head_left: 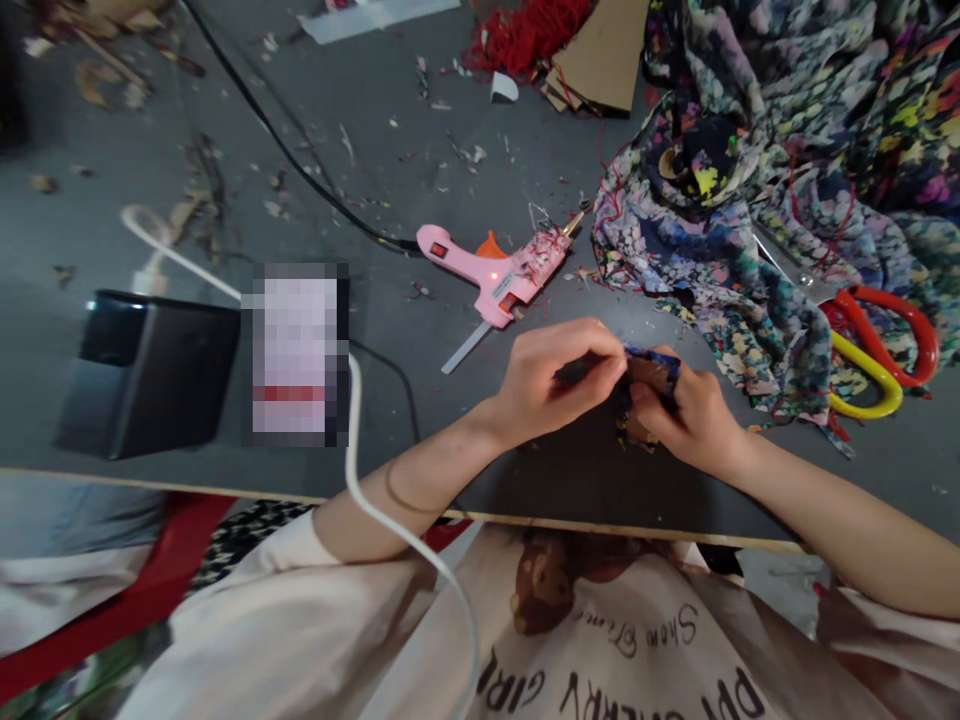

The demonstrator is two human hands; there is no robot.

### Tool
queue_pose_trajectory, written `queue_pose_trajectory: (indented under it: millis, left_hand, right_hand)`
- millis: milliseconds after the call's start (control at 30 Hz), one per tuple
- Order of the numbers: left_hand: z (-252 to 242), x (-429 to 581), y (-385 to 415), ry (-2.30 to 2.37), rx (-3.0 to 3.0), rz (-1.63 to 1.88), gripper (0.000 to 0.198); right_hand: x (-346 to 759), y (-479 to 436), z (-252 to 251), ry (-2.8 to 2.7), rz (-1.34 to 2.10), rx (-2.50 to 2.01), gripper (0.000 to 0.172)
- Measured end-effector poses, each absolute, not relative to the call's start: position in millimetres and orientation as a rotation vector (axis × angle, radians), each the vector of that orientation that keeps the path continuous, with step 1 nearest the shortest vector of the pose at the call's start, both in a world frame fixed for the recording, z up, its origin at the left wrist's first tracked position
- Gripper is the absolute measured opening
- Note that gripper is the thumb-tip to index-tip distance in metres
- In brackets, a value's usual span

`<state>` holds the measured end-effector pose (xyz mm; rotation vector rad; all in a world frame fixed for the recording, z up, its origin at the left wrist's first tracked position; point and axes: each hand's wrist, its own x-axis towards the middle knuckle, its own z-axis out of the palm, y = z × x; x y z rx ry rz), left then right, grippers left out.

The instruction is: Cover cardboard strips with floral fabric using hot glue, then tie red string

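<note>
Near the table's front edge, my right hand (690, 415) grips a small piece of brown cardboard (651, 376) edged with dark floral fabric. The fingers and thumb of my left hand (566, 370) are pinched together at the piece's upper left edge, on the fabric border. My fingers cover part of the piece. Just beyond my left hand lies a pink hot glue gun (499, 275) with its light lit, a clear glue stick (466, 347) poking out of its back and red thread bits stuck near its nozzle.
Floral fabric (720, 230) is heaped at the right, with red-and-yellow-handled scissors (862, 345) on it. Cardboard (611, 55) and red yarn (525, 35) lie at the back. A phone (296, 355), dark box (161, 375) and white cable (356, 420) are at left; scraps litter the table.
</note>
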<state>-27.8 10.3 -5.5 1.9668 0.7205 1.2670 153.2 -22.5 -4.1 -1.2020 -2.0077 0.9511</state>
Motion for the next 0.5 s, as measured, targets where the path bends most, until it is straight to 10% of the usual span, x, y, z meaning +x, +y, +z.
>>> queue_pose_trajectory:
  millis: [500]
  left_hand:
    - [-4.6,-31.2,14.3,0.637,1.374,0.962,0.031]
  right_hand:
    - [162.8,-12.2,-11.3,-1.318,1.769,-0.904,0.013]
